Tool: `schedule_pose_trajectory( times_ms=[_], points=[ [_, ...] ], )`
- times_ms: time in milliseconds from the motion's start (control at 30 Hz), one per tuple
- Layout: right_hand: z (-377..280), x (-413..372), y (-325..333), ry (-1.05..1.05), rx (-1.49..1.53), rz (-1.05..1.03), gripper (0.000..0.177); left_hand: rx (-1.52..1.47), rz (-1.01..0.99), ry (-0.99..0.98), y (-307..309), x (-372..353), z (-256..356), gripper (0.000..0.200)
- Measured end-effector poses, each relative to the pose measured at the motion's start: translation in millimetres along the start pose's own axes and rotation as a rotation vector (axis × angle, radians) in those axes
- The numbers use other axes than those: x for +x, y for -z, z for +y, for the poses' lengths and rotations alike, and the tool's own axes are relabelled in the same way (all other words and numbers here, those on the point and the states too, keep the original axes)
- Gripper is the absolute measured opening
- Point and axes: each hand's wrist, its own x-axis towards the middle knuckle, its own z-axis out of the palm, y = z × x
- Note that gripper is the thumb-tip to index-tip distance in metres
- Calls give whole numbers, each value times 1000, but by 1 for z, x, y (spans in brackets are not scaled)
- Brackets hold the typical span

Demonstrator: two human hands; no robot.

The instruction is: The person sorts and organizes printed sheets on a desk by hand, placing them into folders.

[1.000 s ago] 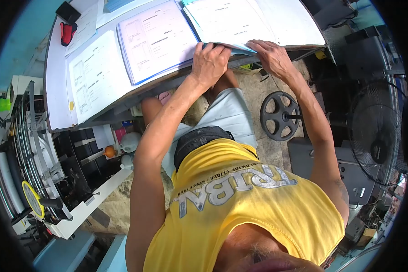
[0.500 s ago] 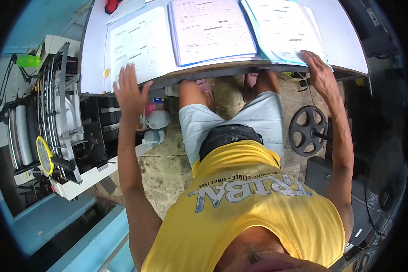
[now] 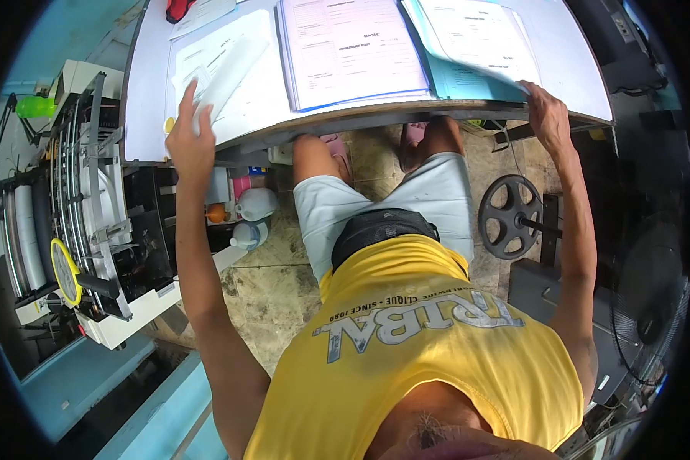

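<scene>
My left hand is at the left front of the table, thumb and forefinger closing on the lower edge of a raised, blurred white paper sheet. Under that sheet lies a white printed form. My right hand pinches the near right corner of a white form on the right stack. That corner is lifted, and a blue-green form shows beneath it. Between the hands rests a stack of pale pink forms, touched by neither hand.
The table has its front edge above my knees. A red and black object lies at its far left. Below are plastic jugs on the left and a black wheel on the right. Machinery with metal rods stands left.
My left hand has gone from lying spread on the table edge to closing on a raised sheet. My right hand has gripped and lifted the top form's corner, uncovering the blue-green one.
</scene>
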Motion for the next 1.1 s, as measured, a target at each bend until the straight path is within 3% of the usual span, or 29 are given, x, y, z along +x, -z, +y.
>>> schedule_pose_trajectory(
  times_ms=[67, 133, 300, 333, 400, 500, 600, 667, 733, 800, 933, 1100],
  points=[
    [8, 11, 2, -65, 70, 77, 24, 54, -9, -347, -22, 22, 23, 60],
    [7, 24, 7, -183, 143, 120, 20, 152, -153, -492, -44, 36, 45, 66],
    [2, 49, 6, -202, 465, 236, 29, 266, -171, -775, -117, 49, 96, 50],
    [2, 52, 5, -180, 460, 265, 30, 283, -207, -819, -128, 47, 105, 38],
    [9, 65, -7, -135, 453, 320, 32, 227, -271, -877, -145, 37, 115, 34],
    [1, 85, -8, -125, 344, 338, 34, 224, -314, -862, -145, 18, 114, 36],
    [-46, 104, 5, -137, 250, 314, 32, 142, -286, -720, -136, -1, 112, 40],
    [-80, 127, 10, -152, 163, 358, 22, 204, -244, -735, -130, -12, 112, 39],
    [-101, 145, -9, 119, 213, 447, 25, 240, -188, -759, -130, -18, 106, 36],
    [-128, 152, -29, 333, -12, 416, 31, 238, -125, -802, -135, -24, 98, 30],
    [-191, 140, -54, 449, -133, 140, 23, 228, -25, -813, -135, -26, 102, 20],
    [-203, 111, -60, 527, -97, 163, 12, 149, 47, -785, -133, -18, 103, 14]
  ],
)
